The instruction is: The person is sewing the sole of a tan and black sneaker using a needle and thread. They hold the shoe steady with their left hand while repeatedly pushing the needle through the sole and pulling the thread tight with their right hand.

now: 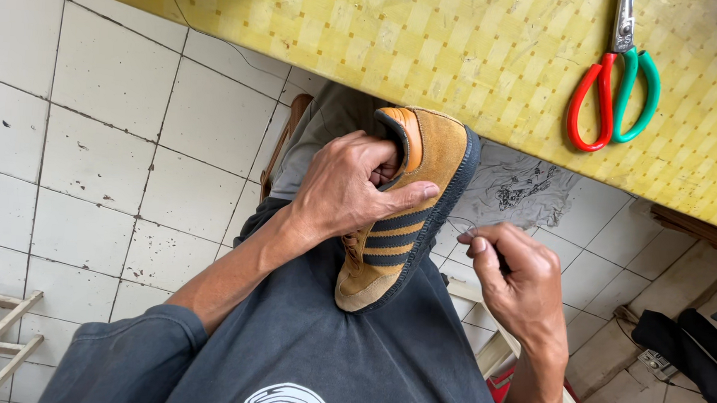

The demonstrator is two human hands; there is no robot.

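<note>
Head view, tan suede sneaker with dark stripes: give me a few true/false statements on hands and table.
1. The left hand grips the tan suede sneaker with dark stripes at its heel opening. True.
2. The right hand holds the pliers with one red and one green handle. False: they lie on the yellow checked table, and the right hand pinches something thin beside the sole.
3. The sneaker rests on the table. False: it is held against the person's lap.
4. The floor is pale tile. True.

The left hand (338,188) is gripping the tan sneaker (404,208) below the yellow surface (435,40); the right hand (515,277) is pinching thread just beside the sneaker.
</note>
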